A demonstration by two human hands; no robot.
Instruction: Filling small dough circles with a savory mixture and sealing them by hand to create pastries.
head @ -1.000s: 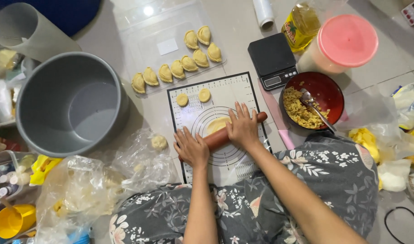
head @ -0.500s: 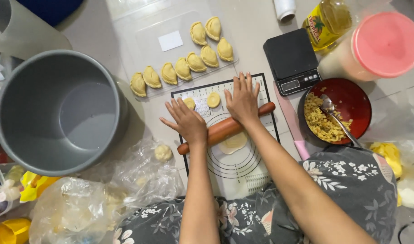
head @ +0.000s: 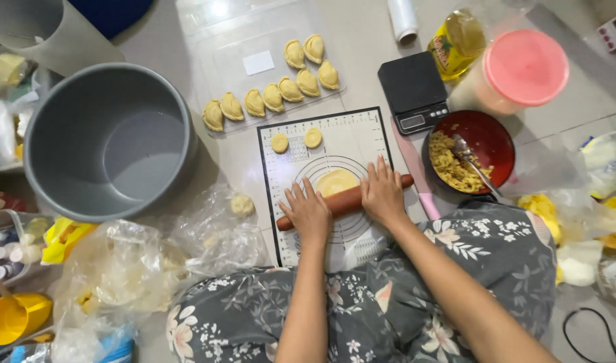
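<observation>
A rolling pin (head: 345, 202) is pressed onto the mat (head: 361, 138) by 2 flat, open palms: the left hand (head: 310, 213) near its left end, the right hand (head: 382, 193) near its right end. A dough disc (head: 336, 181) is seen just beyond the pin. 2 small discs (head: 279, 142) lie further up the mat.
</observation>
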